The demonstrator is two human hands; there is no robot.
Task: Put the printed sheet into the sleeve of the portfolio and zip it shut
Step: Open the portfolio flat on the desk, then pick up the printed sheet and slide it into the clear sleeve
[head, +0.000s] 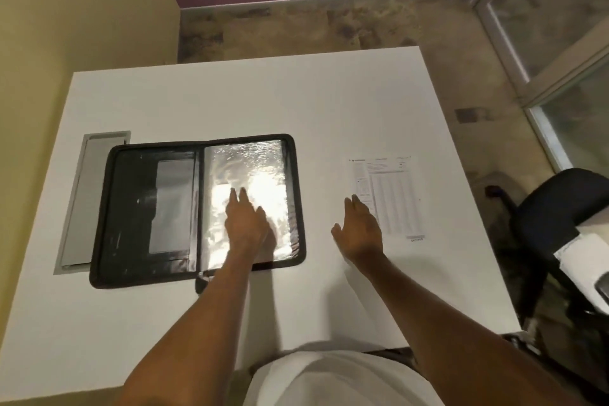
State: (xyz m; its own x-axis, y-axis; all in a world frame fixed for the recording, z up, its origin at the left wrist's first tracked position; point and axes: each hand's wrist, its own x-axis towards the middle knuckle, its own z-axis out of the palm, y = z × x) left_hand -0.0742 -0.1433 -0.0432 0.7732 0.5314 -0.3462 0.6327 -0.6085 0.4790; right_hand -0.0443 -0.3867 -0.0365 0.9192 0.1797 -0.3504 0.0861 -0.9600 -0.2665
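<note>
Left hand (245,224) fingers (234,198) straight, flat on the glossy sleeve (247,165) of the open portfolio (138,208), left of centre on the surface (296,102); nothing gripped. Right hand (359,229) fingers straight, empty, at the left edge of the printed sheet (392,194), which lies near the surface's right edge. Risk: the flat sheet may slide or crease when pinched.

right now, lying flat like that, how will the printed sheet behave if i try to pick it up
The printed sheet looks like a single thin page, so probably light and floppy, sagging if lifted by one edge. Lying flat on the smooth white table, it will likely slide rather than lift.
</note>
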